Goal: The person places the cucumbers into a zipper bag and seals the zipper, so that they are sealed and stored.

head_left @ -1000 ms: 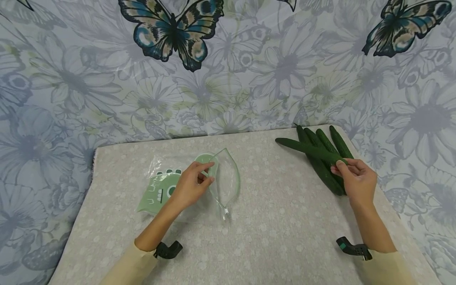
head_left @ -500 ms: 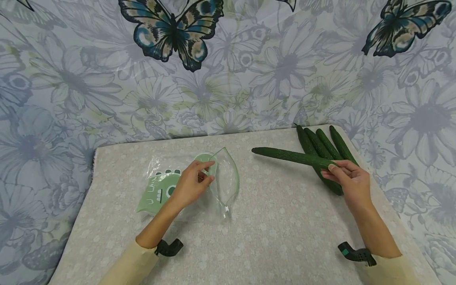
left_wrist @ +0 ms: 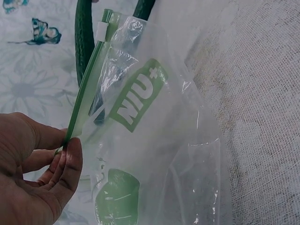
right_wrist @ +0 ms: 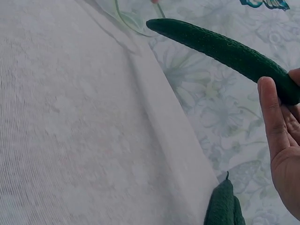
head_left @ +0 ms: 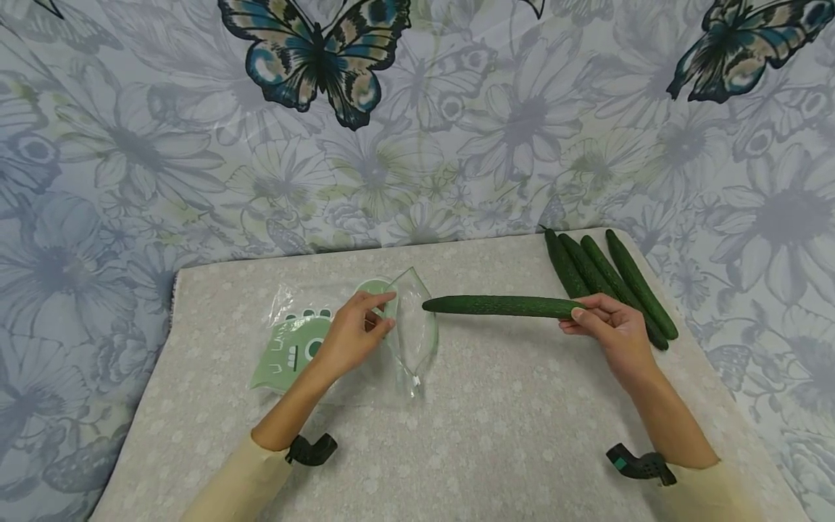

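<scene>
With the left hand I hold the bag by its green zip edge: the thumb and fingers are nearly closed and pinch it. The left arm comes from the near left, and the hand slants toward the far right. The mouth of the bag stands open to the right, while its left part lies on the tabletop.

With the right hand I grip a cucumber at its right end, thumb on one side and rather straight fingers on the other, opened only as wide as the cucumber. The right arm comes from the near right and leans toward the far left. The cucumber is almost level, its left tip at the bag's mouth; whether the tip is inside, I cannot tell. Four other cucumbers lie at the far right, near the right hand.
</scene>
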The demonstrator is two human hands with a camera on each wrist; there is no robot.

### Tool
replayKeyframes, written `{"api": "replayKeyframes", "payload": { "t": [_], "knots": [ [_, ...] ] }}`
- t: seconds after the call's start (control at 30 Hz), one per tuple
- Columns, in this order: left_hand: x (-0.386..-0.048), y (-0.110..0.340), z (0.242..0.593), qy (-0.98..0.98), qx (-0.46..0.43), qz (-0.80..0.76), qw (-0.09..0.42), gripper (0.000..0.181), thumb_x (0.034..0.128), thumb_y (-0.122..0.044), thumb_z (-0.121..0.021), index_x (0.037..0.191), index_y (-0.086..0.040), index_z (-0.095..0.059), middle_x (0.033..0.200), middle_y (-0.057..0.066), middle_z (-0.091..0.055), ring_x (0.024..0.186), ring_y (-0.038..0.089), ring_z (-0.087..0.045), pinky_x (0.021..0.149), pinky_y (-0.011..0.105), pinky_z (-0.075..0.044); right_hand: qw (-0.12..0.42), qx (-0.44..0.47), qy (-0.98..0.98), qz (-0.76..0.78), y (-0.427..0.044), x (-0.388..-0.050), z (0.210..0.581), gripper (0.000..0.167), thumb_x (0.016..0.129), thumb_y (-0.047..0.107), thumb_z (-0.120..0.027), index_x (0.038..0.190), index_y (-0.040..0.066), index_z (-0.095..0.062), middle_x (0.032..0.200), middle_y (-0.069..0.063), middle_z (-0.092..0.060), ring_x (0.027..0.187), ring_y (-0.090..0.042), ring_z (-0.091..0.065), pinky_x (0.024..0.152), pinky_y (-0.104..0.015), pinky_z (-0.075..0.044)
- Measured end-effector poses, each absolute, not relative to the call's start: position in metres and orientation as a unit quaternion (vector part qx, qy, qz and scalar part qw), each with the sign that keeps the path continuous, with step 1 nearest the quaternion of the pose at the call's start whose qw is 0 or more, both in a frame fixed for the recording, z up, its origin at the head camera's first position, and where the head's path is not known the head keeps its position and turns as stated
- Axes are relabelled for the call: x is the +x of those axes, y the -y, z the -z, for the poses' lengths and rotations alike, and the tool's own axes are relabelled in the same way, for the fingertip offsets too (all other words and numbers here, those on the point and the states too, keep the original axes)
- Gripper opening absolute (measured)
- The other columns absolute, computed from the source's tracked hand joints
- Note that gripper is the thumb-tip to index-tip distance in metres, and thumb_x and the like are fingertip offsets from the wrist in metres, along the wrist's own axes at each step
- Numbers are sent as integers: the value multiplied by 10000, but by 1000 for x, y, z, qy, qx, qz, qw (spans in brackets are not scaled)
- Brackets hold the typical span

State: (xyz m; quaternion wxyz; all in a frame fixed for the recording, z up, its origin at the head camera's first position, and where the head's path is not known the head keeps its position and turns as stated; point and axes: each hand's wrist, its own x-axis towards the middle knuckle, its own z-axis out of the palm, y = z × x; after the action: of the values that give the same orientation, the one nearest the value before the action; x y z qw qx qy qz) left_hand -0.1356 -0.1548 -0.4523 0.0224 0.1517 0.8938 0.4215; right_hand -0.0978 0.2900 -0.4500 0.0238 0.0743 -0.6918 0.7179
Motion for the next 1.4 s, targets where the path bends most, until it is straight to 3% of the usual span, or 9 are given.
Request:
{"api": "replayKeyframes", "payload": {
  "t": [0.4,0.67,1.03,1.4],
  "knots": [
    [-137,150,446,-896,157,-414,19,477,1036,-161,-734,1505,-140,-645,1224,114,-636,913,194,-721,782,341,-607,-45,107,699,-706,-250,-113,474,126,1060,30,-647,1129,-55,-710,919,23,-835,837,-132,-820,829,-319,-672],
    [-138,147,445,-891,161,-424,5,471,1032,-133,-733,1496,-130,-652,1260,194,-643,926,216,-718,814,381,-614,-64,118,694,-707,-218,-124,482,189,1051,55,-670,1137,-112,-693,916,10,-834,845,-159,-824,828,-383,-677],
    [-141,143,440,-874,171,-455,-8,470,1043,-121,-712,1507,-153,-645,1242,201,-633,955,219,-702,859,378,-636,-79,123,679,-719,-190,-131,487,260,1044,47,-673,1192,-165,-656,926,20,-834,861,-189,-829,825,-355,-678],
    [-141,134,435,-863,183,-471,-10,466,1056,-117,-695,1508,-222,-647,1252,146,-626,1011,211,-691,858,354,-628,-96,153,655,-734,-157,-136,491,301,1037,25,-655,1232,-203,-645,941,30,-833,859,-107,-821,819,-320,-676]
  ]
}}
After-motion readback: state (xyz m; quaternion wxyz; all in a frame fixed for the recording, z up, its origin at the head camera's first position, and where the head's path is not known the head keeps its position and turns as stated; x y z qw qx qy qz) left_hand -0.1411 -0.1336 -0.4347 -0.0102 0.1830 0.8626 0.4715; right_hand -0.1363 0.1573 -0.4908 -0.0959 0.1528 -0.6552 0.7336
